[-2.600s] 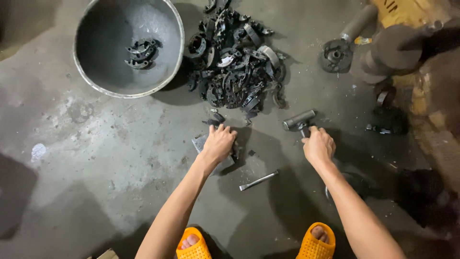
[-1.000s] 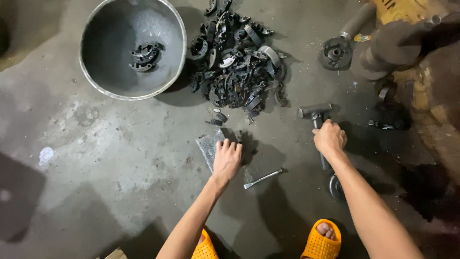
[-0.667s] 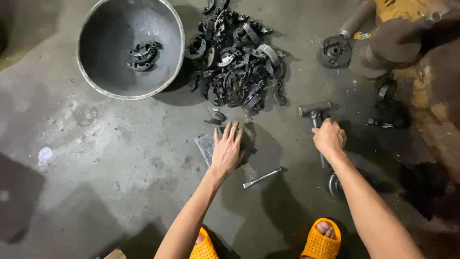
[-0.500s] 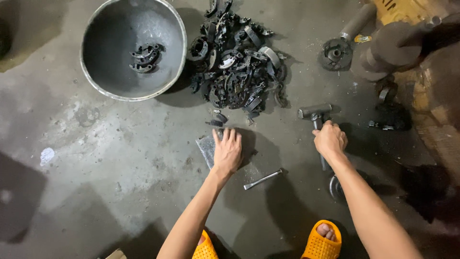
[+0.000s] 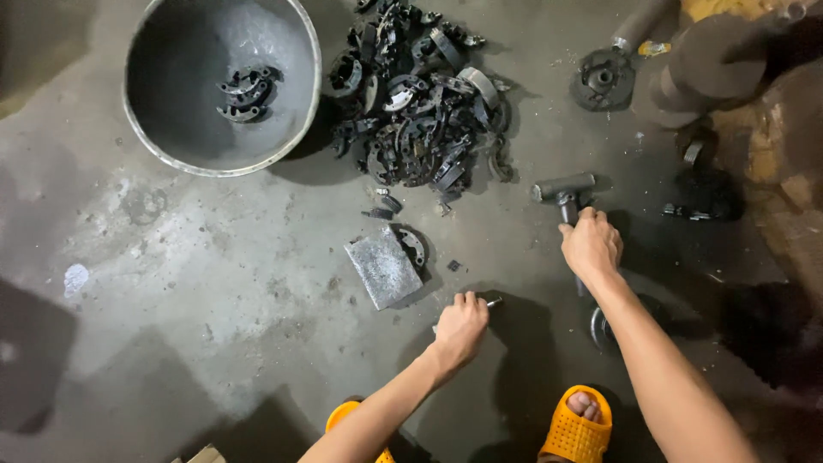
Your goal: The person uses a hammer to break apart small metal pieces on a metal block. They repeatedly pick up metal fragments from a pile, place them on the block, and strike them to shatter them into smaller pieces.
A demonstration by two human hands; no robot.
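Shadow swallows a good part of what I get from the head camera: the right edge of the floor is nearly black, and the dark lumps there I cannot identify. The person's left hand (image 5: 460, 328) covers almost all of the thin metal rod (image 5: 492, 301); only its bright tip sticks out past the knuckles, so I cannot tell its length or shape. The fingers are curled down over it, closed on the rod against the concrete floor (image 5: 171, 283).

The right hand (image 5: 591, 245) is wrapped tight around the handle of the hammer (image 5: 562, 190); the handle is hidden inside the fist and only the grey head shows just above it, lying crosswise. Both forearms run out of the bottom of the picture, and the two yellow sandals (image 5: 577, 426) are cut off at the lower edge.

Just left of the left hand, near but not touching, sits a flat grey metal block (image 5: 381, 270) with a curved dark part (image 5: 413, 245) against its upper right corner. Farther up lies the pile of dark curved parts (image 5: 416, 99), too tangled for me to separate piece from piece. The round metal basin (image 5: 163, 129) at upper left holds a few more; its top rim is cropped.
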